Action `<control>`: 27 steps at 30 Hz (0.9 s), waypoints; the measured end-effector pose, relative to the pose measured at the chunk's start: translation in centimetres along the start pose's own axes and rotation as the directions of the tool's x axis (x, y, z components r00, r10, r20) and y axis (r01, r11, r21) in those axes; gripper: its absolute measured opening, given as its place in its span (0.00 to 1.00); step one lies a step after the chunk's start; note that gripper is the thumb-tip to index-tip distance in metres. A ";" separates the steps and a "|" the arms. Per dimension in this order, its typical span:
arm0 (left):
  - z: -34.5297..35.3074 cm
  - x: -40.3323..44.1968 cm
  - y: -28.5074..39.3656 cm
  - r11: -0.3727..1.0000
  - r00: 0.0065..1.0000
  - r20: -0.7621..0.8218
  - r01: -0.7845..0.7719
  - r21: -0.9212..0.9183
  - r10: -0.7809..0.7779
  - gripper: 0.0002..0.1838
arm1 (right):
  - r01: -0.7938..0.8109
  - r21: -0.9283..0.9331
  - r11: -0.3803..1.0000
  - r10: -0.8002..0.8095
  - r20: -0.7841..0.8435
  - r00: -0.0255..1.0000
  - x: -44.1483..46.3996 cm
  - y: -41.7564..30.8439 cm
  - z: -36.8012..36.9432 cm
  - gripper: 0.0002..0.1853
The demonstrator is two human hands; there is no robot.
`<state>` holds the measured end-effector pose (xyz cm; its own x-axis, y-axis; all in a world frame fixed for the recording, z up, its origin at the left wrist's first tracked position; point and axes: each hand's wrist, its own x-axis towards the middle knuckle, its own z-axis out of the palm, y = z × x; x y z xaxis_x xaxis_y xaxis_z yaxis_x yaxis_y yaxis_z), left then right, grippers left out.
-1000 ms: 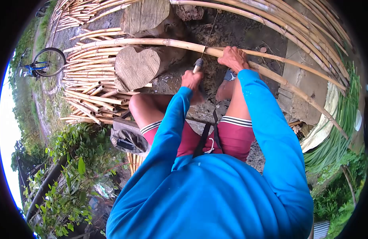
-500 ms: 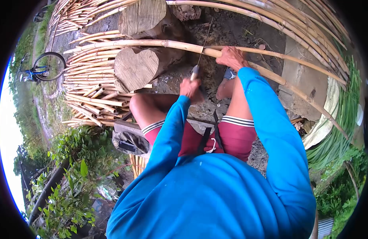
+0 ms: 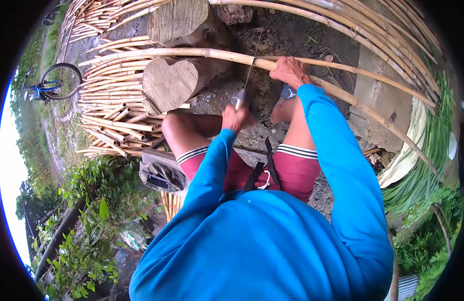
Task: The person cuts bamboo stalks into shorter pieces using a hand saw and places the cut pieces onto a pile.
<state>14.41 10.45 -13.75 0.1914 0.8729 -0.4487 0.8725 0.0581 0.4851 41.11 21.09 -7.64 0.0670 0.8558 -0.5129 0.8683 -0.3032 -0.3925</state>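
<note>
My left hand point(image 3: 234, 118) is wrapped round the handle of a thin-bladed saw point(image 3: 249, 75). The narrow blade points upward in the view and crosses a long bamboo pole point(image 3: 207, 52), beside a node. To the right of the blade, my right hand point(image 3: 290, 71) grips the same pole from above. The pole's left part lies over a cut log point(image 3: 171, 84), and its right part curves down toward green strips. A thinner bamboo pole point(image 3: 362, 73) runs behind my right hand.
Cut bamboo pieces point(image 3: 109, 95) are piled at the left, near another log point(image 3: 178, 21). Long poles point(image 3: 342, 22) run across the upper right. Green strips point(image 3: 417, 185) lie at the right, a dark cap point(image 3: 163, 176) at lower left. A bicycle point(image 3: 51, 89) stands far left.
My left hand and the saw handle have moved down and left, away from the pole, with the blade still across it. My right hand stays on the pole, shifted slightly left.
</note>
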 end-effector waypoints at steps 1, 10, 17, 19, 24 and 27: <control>0.6 -2.0 -1.3 0.958 0.967 -0.118 0.200 -0.203 -0.227 0.25 | 0.000 0.010 1.000 0.000 -0.029 1.000 0.8 0.1 -0.4 0.19; -3.1 4.5 4.1 0.993 0.989 0.098 -0.116 0.022 0.113 0.13 | 0.040 -0.047 0.998 -0.040 -0.012 0.999 1.1 -0.6 -0.9 0.21; -3.4 -2.4 1.7 0.863 0.922 0.121 0.387 -0.326 -0.368 0.23 | 0.021 -0.042 0.999 -0.021 -0.001 1.000 1.2 -0.5 -0.6 0.21; -4.3 3.0 2.9 0.934 0.957 0.197 -0.257 0.250 0.211 0.27 | 0.044 -0.071 0.997 -0.046 -0.023 0.999 2.2 -1.1 -2.2 0.21; -1.4 3.4 2.6 0.912 0.969 0.189 -0.216 0.348 0.157 0.19 | 0.024 -0.073 0.997 -0.025 -0.012 1.000 1.9 -0.3 -1.0 0.22; -3.0 -4.4 2.1 0.890 0.962 0.065 0.272 -0.367 -0.267 0.20 | 0.006 -0.056 0.998 -0.005 0.022 1.000 2.4 0.2 -1.3 0.23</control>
<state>14.06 8.12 -8.53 -0.0199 0.7926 -0.6094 0.6637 0.4664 0.5848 42.03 23.59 -7.95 0.0516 0.8478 -0.5278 0.8947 -0.2740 -0.3527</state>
